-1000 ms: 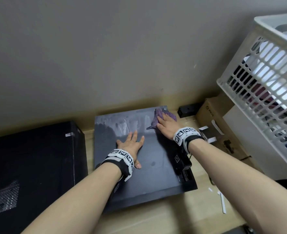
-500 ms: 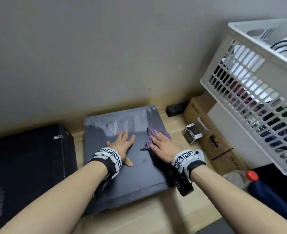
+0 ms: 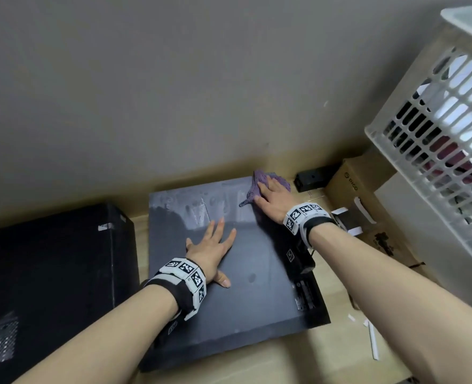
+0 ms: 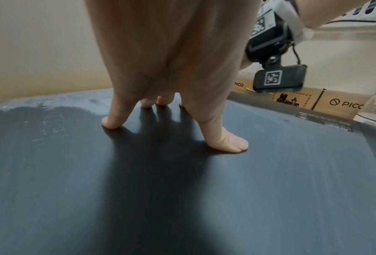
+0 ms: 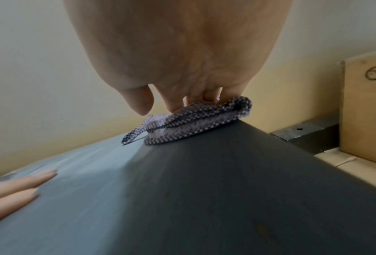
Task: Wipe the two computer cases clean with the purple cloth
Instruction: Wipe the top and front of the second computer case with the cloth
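Both arms reach forward. The left hand lies flat, fingers spread. The right hand presses down, fingers straight.

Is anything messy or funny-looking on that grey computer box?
Yes. The far strip of the grey computer case near the wall carries pale dusty smears, while the rest looks darker and clean. The right hand presses the purple cloth at the far right corner.

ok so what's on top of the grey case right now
On the grey computer case, the left hand rests flat and the right hand presses the purple cloth at its far right corner. The surface under the cloth is hidden.
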{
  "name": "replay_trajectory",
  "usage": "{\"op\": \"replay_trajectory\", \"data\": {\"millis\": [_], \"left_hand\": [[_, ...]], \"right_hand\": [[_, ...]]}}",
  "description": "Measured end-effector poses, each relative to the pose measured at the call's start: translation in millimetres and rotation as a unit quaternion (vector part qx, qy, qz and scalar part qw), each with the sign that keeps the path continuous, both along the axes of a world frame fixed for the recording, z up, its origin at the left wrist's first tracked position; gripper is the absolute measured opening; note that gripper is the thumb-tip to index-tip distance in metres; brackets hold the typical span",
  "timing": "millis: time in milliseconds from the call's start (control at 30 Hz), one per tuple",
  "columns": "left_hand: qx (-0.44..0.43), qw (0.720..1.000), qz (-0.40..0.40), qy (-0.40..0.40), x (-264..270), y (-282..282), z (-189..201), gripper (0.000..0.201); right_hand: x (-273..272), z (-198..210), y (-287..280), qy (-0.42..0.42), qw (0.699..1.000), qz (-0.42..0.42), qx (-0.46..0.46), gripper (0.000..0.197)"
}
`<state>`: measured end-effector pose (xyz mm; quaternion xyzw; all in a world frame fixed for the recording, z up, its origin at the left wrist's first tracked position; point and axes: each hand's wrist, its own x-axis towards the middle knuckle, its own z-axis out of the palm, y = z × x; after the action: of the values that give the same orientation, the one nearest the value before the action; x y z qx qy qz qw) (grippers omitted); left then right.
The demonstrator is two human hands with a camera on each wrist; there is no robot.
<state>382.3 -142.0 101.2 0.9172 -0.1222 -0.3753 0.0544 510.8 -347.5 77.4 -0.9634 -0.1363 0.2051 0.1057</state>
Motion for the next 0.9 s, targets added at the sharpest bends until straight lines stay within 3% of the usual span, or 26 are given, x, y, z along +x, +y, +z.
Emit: {"op": "replay_trajectory", "data": {"millis": [200,367,900], "left_hand": [[0.000,1.000,-0.001,0.007,1,0,0,0.129],[-0.008,1.000,0.008,0.009,0,-2,3,0.129],[-0.018,1.000,0.015,-0.003,-4,2,5,0.130]], "right_hand": [[30,5,7,-0.021,1.000,0.010,-0.011,0.064],[22,4,5,-0.033,0.999,0.009,-0.007,0.066],[-127,10,-6,-0.024,0.999,0.024,0.010,0.071]]}}
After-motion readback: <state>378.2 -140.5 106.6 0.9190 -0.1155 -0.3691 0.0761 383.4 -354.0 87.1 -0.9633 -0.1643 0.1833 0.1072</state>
